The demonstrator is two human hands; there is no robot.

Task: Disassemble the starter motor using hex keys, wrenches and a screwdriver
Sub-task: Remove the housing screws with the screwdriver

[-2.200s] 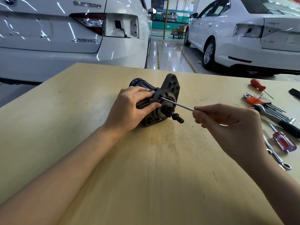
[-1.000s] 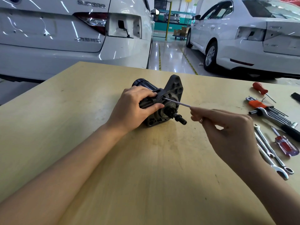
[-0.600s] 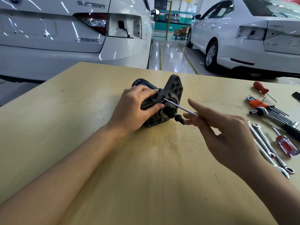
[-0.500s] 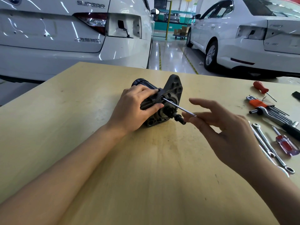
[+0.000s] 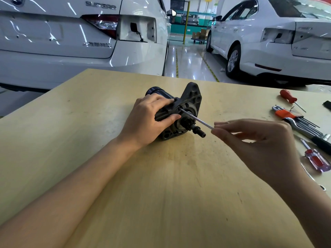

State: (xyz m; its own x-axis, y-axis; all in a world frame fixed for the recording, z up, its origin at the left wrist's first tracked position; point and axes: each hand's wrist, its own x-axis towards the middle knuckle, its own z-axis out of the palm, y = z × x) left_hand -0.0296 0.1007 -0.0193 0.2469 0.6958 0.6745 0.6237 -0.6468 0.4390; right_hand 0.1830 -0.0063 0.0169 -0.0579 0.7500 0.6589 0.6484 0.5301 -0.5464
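A dark starter motor (image 5: 188,102) lies on its side on the wooden table (image 5: 89,122), its mounting flange and pinion shaft facing me. My left hand (image 5: 150,120) grips the motor body from the left and holds it down. A slim silver hex key (image 5: 195,119) sticks out of a bolt hole in the flange and slants toward the right. My right hand (image 5: 259,145) pinches the key's near end between the fingertips.
Tools lie along the table's right side: a red-handled screwdriver (image 5: 288,98), a set of hex keys in an orange holder (image 5: 290,115), a ratchet wrench (image 5: 311,135), a clear red screwdriver (image 5: 317,160). Two white cars stand beyond the far edge.
My right hand let go of the hex key with fingers spread, then closed its fingertips on the key's end again. The left hand and motor stayed put.
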